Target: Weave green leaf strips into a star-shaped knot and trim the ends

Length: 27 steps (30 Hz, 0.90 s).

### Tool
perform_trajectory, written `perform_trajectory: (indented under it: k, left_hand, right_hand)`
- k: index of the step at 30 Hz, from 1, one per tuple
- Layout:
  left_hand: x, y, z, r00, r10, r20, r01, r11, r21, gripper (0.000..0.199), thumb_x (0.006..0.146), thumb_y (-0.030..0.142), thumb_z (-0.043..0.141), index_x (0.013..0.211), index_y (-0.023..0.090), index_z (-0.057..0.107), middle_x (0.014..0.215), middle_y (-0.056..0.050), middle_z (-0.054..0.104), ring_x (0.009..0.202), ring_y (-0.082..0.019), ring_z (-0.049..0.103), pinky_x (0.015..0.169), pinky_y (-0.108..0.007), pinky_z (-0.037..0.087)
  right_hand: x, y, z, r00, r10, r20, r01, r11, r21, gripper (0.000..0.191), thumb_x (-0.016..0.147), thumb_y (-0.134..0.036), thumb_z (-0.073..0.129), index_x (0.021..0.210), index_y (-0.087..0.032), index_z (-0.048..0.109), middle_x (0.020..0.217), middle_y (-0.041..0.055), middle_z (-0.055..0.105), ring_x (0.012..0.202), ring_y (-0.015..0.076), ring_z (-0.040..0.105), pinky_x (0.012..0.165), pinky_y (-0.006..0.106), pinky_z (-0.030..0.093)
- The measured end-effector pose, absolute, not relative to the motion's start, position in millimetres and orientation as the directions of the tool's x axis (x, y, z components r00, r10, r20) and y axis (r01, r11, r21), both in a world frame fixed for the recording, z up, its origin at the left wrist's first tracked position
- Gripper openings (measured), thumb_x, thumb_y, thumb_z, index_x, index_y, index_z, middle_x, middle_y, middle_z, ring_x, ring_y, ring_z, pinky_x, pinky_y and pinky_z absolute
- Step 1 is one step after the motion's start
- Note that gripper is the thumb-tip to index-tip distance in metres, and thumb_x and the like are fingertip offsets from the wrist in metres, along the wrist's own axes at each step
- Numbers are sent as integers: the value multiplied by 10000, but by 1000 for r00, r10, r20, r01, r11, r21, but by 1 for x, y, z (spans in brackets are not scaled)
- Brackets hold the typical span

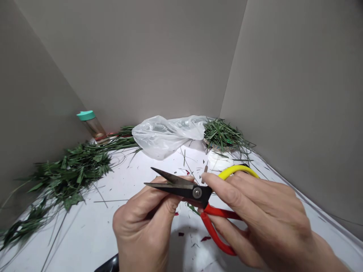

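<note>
Right hand (263,211) gripping scissors (198,194), blades slightly parted, near centre over bench (136,177). Left hand (144,223) pinched shut under blades, content hidden. Leaves (70,170) left, bag (167,134) far.

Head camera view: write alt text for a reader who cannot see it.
A right hand holds black-bladed scissors with red and yellow handles, blades slightly open, while the left hand pinches something small beside the blades, above a white tabletop. Cut green leafy stems lie at left, and a crumpled clear plastic bag and a heap of green clippings at the back.
</note>
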State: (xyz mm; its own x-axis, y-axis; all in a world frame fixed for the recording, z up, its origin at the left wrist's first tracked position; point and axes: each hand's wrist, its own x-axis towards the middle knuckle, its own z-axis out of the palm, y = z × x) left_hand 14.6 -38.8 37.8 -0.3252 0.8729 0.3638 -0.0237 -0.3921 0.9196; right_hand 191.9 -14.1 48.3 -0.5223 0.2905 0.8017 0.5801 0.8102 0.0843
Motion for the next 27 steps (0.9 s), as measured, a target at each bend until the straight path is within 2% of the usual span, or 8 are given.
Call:
perform_trajectory:
  k: [6, 14, 19, 27]
  left_hand:
    - [15, -37, 37, -295, 902, 315, -78, -351, 933, 155, 779, 189, 779, 829, 325, 835, 842, 70, 824, 720, -124, 753, 709, -116, 593]
    - [15, -39, 36, -320, 858, 402, 50, -408, 911, 247, 788, 142, 754, 845, 372, 826, 867, 102, 820, 734, -114, 754, 726, -113, 597]
    - [15, -38, 37, -315, 850, 422, 54, -428, 902, 262, 808, 135, 726, 878, 368, 823, 895, 90, 818, 762, -127, 748, 723, -136, 606]
    - [14, -41, 37, -337, 814, 474, 167, -444, 880, 366, 808, 83, 689, 865, 424, 810, 896, 148, 808, 814, -89, 743, 787, -95, 574]
  right_hand:
    - [193, -17, 48, -533, 290, 795, 570, 817, 83, 266, 906, -111, 580, 1159, -32, 608, 755, 26, 657, 681, 158, 584, 645, 303, 443]
    - [197, -19, 48, -541, 351, 764, 637, 765, 100, 281, 941, -195, 575, 1194, -82, 619, 749, 22, 657, 679, 167, 595, 628, 306, 424]
    - [198, -19, 51, -553, 374, 744, 672, 728, 134, 290, 970, -254, 530, 1193, -102, 639, 731, 23, 650, 645, 170, 573, 578, 308, 391]
    - [198, -21, 52, -539, 384, 750, 685, 718, 125, 280, 977, -261, 530, 1185, -118, 652, 736, 14, 659, 680, 162, 597, 610, 299, 398]
